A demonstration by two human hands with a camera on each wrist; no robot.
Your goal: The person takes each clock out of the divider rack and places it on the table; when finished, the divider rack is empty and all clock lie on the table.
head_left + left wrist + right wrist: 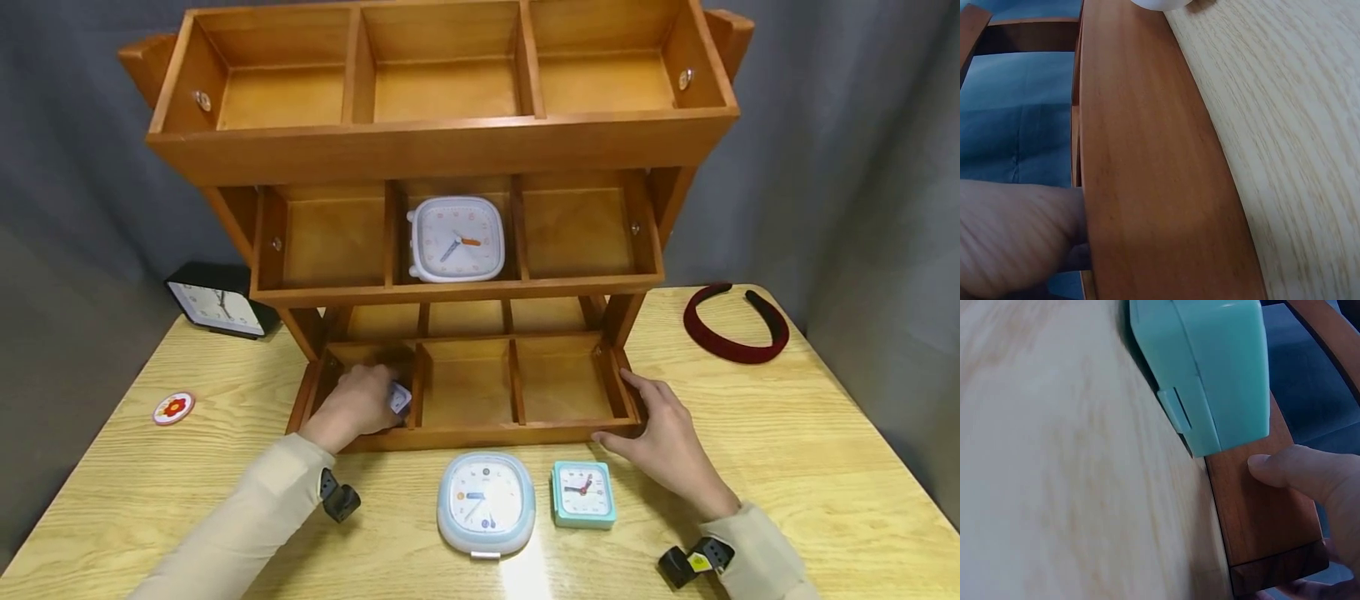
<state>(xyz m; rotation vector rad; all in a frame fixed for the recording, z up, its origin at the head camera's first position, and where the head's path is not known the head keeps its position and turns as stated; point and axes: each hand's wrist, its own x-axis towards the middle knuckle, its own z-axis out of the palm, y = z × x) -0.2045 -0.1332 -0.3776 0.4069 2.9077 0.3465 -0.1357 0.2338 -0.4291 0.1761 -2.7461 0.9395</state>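
My left hand [358, 402] reaches down into the bottom-left compartment of a wooden three-tier organizer [480, 435]. It holds a small pale clock [400, 398], whose face shows beside the fingers; the fingertips are hidden. At the organizer's lower right corner, my right hand [663, 429] grips the bottom tier. Its thumb [1279, 470] presses the front board while the other fingers lie along the side. A square turquoise clock [583, 493] stands on the table close to that thumb. Left of it lies a rounded light-blue clock [486, 504].
A white clock [457, 239] sits in the middle tier's centre compartment. On the left are a black clock [221, 302] and a round flower badge [173, 408]. A dark red headband [737, 343] lies at the right. The top tier [442, 150] overhangs the lower ones.
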